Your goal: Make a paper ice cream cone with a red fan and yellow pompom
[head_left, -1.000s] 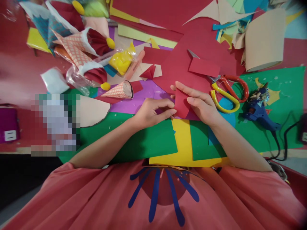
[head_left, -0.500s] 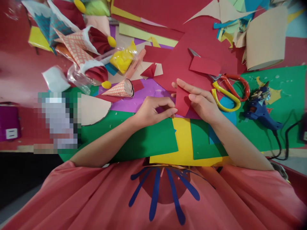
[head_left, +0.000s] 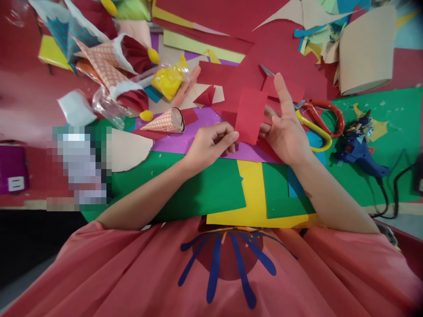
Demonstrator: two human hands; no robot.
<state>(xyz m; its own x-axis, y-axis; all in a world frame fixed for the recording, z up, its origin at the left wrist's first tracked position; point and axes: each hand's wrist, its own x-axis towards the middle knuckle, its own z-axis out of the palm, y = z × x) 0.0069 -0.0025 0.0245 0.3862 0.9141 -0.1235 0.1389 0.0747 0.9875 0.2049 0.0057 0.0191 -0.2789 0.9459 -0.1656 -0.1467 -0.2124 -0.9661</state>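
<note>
Pink garment (head_left: 132, 273) with blue strips (head_left: 213, 268) nearest camera, then yellow sheet (head_left: 253, 193) showing between green sheets (head_left: 198, 189). Left hand (head_left: 211, 143): thumb and fingers pinched on the lower left edge of the red paper piece (head_left: 251, 116), which is held up between the two hands, over the purple sheet (head_left: 180, 143) and red paper. Right hand (head_left: 286, 130): open, fingers apart, index pointing up, other fingertips by the piece's right edge; can't tell if they touch. Cream half-round piece (head_left: 128, 152) left of left hand; small checked cone (head_left: 163, 122) lying on its side just beyond it. Right of right hand: scissors (head_left: 315, 126), red and yellow handles, blades partly under a red rectangle (head_left: 291, 89); blue glue gun (head_left: 360, 156) farther right on green. Beyond: small folded red piece (head_left: 206, 97), peach marker (head_left: 187, 88), yellow bag (head_left: 168, 81), white-rimmed checked cones at upper left, beige cylinder (head_left: 365, 53) at upper right. Farthest, top center: large red sheet (head_left: 205, 13).
</note>
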